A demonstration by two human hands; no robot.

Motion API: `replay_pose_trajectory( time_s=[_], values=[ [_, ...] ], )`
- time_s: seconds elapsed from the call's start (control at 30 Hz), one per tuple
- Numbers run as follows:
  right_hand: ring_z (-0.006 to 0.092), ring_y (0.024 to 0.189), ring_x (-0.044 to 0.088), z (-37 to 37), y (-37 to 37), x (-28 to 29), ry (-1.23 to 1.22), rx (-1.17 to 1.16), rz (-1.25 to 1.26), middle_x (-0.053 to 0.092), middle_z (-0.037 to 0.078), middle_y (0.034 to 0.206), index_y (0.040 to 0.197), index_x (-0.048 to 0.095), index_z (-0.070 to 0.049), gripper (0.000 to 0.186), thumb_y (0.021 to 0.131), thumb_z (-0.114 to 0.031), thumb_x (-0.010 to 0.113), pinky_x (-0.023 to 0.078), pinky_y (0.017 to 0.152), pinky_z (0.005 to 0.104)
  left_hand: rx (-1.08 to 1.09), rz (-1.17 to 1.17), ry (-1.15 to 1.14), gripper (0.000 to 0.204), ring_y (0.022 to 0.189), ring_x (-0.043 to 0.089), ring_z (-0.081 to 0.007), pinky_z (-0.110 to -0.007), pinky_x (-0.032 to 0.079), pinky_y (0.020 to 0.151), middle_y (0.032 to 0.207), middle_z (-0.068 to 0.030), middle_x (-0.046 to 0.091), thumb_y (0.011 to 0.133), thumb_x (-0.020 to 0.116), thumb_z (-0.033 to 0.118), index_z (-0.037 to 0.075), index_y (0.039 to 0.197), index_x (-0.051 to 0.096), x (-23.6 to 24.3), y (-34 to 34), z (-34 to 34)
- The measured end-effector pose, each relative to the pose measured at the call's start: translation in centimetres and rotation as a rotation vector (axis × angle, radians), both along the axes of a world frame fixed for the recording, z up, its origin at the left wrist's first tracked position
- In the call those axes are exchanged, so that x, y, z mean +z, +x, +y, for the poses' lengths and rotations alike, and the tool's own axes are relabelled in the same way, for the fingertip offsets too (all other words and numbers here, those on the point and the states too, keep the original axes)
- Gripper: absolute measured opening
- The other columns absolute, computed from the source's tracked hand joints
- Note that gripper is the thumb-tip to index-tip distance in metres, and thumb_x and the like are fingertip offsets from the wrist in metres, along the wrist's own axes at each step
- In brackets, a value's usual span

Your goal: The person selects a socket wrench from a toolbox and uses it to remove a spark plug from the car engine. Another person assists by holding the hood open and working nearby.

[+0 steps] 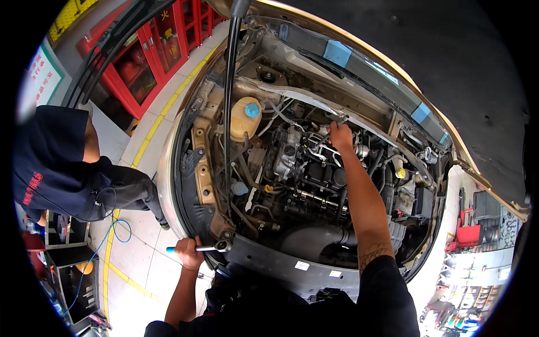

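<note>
Head view: left hand (190, 254) grips a ratchet (206, 248) by its handle, to the near left of the engine (319, 175); right hand (340, 137) bends at the engine's far side, and I cannot tell what it holds; tank (245, 119) sits left of the engine.

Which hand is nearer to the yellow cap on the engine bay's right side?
The right. The right hand is left of the yellow cap; the left hand grips a ratchet much farther left and closer to the person.

Characters (165, 17) mark the red cabinet (151, 55), dark shirt (50, 163) and green-edged sign (46, 77).
</note>
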State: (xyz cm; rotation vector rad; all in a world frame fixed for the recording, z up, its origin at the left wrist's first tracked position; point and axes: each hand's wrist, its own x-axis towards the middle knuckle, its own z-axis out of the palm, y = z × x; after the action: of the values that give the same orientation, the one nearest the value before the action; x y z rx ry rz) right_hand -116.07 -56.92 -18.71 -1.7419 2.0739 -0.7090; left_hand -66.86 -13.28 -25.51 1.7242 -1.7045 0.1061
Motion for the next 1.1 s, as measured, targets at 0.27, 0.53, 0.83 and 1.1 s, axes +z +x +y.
replay_pose_trajectory(
  time_s=[0.27,0.53,0.83,1.1],
  values=[
    [0.0467,0.087,0.069,-0.6,0.6,-1.3,-0.058,-0.128,-0.092,0.071,0.027,0.084,0.076,0.076,-0.005,0.045,0.094,-0.039,0.053,0.052,0.084,0.0547,0.012,0.0,0.002,0.036,0.051,0.048,-0.0333,-0.046,0.034,0.051,0.057,-0.0107,0.045,0.081,0.071,0.0,0.009,0.063,0.041,0.2,-0.1,0.0],
    [0.0317,0.069,0.071,1.3,1.3,-5.6,0.088,-0.04,-0.079,0.07,0.017,0.068,0.088,0.074,-0.001,0.039,0.097,-0.035,0.056,0.056,0.072,0.0467,0.028,0.008,0.008,0.037,0.05,0.048,-0.033,-0.045,0.034,0.051,0.056,-0.011,0.044,0.082,0.07,0.0,0.009,0.062,0.04,0.1,-0.3,0.0],
    [0.0322,0.07,0.07,2.5,2.0,-5.5,-0.009,-0.076,-0.035,0.072,0.015,0.074,0.089,0.072,0.001,0.041,0.095,-0.039,0.063,0.057,0.073,0.0463,0.029,0.001,0.017,0.038,0.049,0.046,-0.0329,-0.045,0.033,0.05,0.056,-0.0112,0.043,0.082,0.069,0.0,0.008,0.061,0.038,0.6,-0.4,-0.1],
    [0.0414,0.087,0.072,1.7,3.2,1.5,0.004,0.084,0.563,0.074,0.02,0.094,0.094,0.075,-0.004,0.044,0.104,-0.039,0.051,0.059,0.079,0.0521,0.024,-0.007,0.016,0.037,0.05,0.046,-0.0333,-0.045,0.033,0.051,0.056,-0.0115,0.043,0.082,0.069,-0.001,0.008,0.062,0.038,0.4,-0.3,0.0]
  ],
)
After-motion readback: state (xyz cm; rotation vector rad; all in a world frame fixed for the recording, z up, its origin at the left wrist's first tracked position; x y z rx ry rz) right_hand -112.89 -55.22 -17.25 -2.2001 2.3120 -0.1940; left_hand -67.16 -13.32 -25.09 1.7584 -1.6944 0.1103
